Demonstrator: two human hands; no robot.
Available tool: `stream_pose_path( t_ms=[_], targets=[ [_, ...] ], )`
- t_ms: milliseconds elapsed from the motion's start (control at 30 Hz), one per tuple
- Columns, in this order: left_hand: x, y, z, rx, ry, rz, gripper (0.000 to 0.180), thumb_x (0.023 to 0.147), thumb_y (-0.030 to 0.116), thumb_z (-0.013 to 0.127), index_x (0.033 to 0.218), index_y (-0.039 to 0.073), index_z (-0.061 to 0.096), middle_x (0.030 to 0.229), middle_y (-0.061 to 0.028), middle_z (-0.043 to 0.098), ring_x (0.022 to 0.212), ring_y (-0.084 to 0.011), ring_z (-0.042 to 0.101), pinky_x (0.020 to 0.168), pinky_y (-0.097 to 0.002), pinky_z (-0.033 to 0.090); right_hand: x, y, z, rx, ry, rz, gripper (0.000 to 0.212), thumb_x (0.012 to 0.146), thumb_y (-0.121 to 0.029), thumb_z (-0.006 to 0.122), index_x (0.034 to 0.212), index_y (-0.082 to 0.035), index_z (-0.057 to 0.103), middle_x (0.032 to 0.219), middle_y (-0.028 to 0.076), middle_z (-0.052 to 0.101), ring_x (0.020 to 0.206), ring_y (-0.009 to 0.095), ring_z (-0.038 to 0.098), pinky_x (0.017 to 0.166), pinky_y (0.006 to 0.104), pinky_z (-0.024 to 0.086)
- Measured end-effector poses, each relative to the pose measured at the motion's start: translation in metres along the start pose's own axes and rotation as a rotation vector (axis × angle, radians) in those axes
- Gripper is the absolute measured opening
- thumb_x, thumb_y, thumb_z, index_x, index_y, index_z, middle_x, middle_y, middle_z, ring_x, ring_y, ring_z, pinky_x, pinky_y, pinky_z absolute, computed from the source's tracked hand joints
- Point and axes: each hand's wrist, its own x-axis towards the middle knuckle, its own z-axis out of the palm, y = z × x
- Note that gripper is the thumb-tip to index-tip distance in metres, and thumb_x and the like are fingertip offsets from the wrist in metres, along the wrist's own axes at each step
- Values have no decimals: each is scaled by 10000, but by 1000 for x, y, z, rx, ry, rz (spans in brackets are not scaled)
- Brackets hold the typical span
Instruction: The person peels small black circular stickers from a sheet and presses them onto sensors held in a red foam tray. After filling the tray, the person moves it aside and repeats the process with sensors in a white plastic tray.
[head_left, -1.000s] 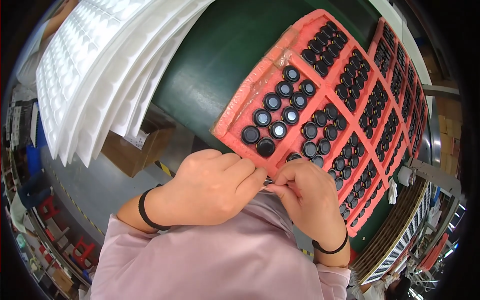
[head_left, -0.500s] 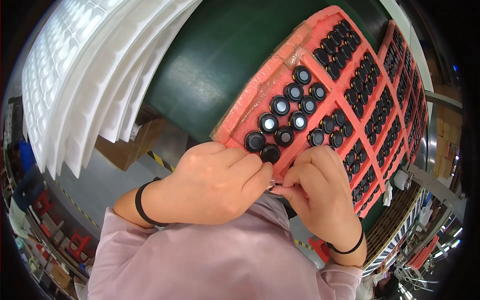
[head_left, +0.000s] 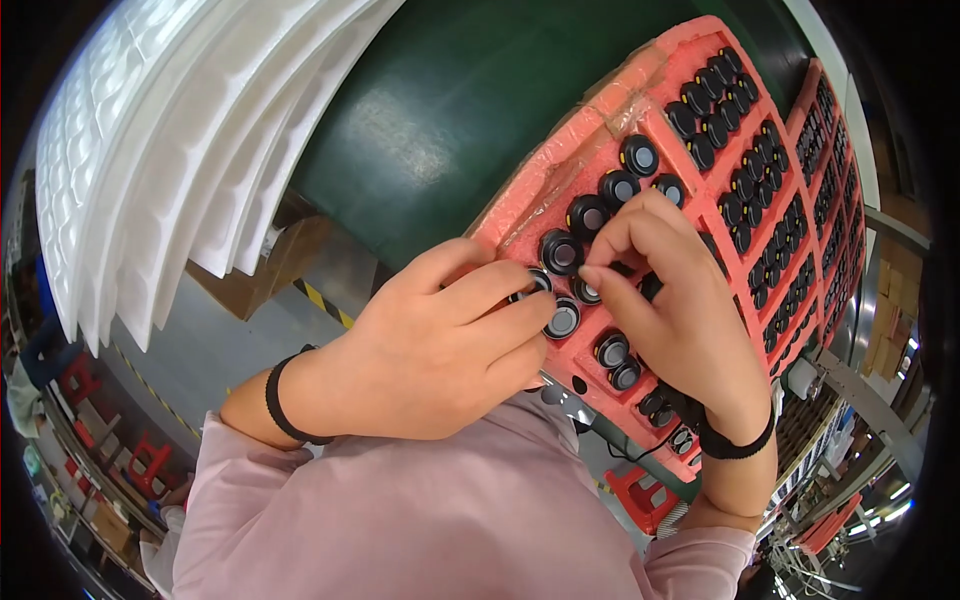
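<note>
Black round parts with grey disc centres [head_left: 638, 156] sit in rows in a pink foam tray [head_left: 590, 130] divided into compartments. Over the tray's near left corner, my left hand [head_left: 440, 340] has its fingers bent around one black round part [head_left: 535, 284] that is half covered by them. My right hand [head_left: 672, 300] is above the same compartment, thumb and forefinger pinched just over another part [head_left: 586, 290]. Whatever lies between those fingertips is too small or hidden to make out. Several parts are hidden under the right hand.
Stacked white moulded trays [head_left: 190, 130] stand at the left, beside a dark green table surface [head_left: 410, 130]. A cardboard box [head_left: 260, 270] is below them. Beyond the pink tray lies another filled tray [head_left: 825, 120]. A red stool [head_left: 642, 498] stands on the floor.
My hands were together at the tray's near edge; they have parted. The right moved up over the parts, the left onto one part. The tray appears shifted slightly right.
</note>
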Motion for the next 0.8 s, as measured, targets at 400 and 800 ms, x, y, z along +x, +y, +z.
stream_pose_path(
  t_ms=[400,800],
  targets=[
    [-2,4,8,22,-1,-58,177,705,225,721,749,90,616,1175,-80,713,1202,-258,637,1116,-566,430,5,2,7,-27,-5,42,92,894,53,683,929,13,607,910,56,521,783,149,544,666,269,449],
    [-3,8,13,1,46,-93,166,678,176,727,738,83,603,1184,-68,718,1193,-254,656,1127,-578,420,5,1,11,-87,42,8,115,868,61,701,916,12,608,893,67,538,773,171,551,666,282,456]
  ],
)
